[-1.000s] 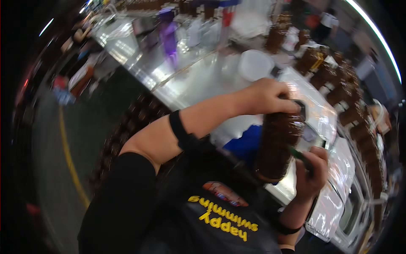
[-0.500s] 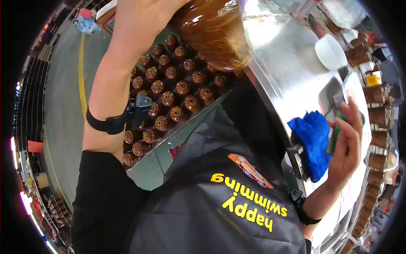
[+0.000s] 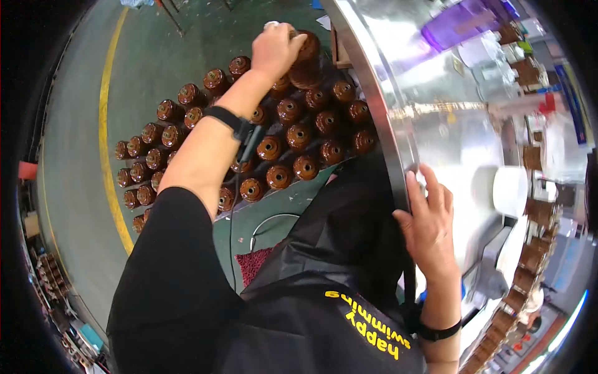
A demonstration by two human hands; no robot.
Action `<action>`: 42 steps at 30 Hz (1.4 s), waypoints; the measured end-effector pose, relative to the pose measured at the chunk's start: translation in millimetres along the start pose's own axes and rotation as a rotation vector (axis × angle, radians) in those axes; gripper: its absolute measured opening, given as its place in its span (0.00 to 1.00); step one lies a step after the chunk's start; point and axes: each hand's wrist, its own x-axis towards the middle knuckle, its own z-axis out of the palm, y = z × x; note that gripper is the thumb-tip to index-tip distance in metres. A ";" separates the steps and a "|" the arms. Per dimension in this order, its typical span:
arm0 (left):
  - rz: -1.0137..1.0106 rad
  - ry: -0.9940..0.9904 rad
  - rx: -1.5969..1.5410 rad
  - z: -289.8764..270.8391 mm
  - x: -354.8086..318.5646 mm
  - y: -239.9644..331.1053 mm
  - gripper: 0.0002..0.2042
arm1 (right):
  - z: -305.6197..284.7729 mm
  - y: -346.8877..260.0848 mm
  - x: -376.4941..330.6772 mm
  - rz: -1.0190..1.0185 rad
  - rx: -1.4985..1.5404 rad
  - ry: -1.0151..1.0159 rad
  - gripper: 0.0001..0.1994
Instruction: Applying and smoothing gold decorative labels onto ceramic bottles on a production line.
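Left hand is closed around the top of a brown glazed insulator, holding it at the far edge of the cluster of insulators on the green floor. The held piece sits upright, touching or just above its neighbours in the back row; contact with the floor cannot be made out. The cluster stands in close rows, each piece upright with a dark central hole, just beside the bench's near edge.

Right hand lies flat and open, fingers spread, on the curved rim of the shiny metal bench; it holds nothing. A black band sits on each wrist.

On the bench, well apart from the right hand: a white roll and a purple object. A yellow line runs along the floor left of the cluster.
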 end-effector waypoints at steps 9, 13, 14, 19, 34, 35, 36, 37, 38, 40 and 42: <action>-0.189 -0.054 -0.029 167.3 26.3 -17.0 0.18 | 15.9 5.3 28.1 0.080 -0.034 -0.032 0.28; -0.281 -0.055 -0.387 223.8 30.7 -22.9 0.14 | 16.7 9.4 29.6 0.079 -0.005 -0.032 0.25; -0.332 -0.158 -0.387 236.1 31.9 -23.1 0.13 | 15.6 11.2 29.8 0.075 -0.026 -0.055 0.26; -0.233 -0.419 -0.006 290.6 20.4 -20.9 0.11 | 16.0 18.3 30.0 0.023 0.000 -0.017 0.24; -0.274 -0.524 -0.025 381.0 -30.2 -43.9 0.13 | 14.1 30.8 19.2 -0.069 -0.075 0.013 0.17; -0.269 -0.540 -0.012 384.6 -30.1 -45.2 0.12 | 14.2 31.1 18.5 -0.066 -0.055 0.031 0.17; -0.262 -0.555 0.001 388.2 -30.5 -46.6 0.12 | 13.9 31.0 18.0 -0.066 -0.054 0.030 0.17; -0.262 -0.554 0.003 391.8 -31.5 -47.7 0.12 | 13.4 30.9 17.9 -0.059 -0.061 0.013 0.16; -0.290 -0.565 0.003 394.5 -32.7 -48.5 0.12 | 12.9 30.5 17.9 -0.053 -0.067 -0.003 0.15; -0.318 -0.575 0.004 396.7 -34.6 -48.0 0.12 | 12.4 29.6 19.0 -0.061 -0.075 0.003 0.15; -0.235 -0.593 0.108 391.6 -35.5 -42.3 0.13 | 12.3 28.6 20.7 -0.075 -0.086 0.004 0.14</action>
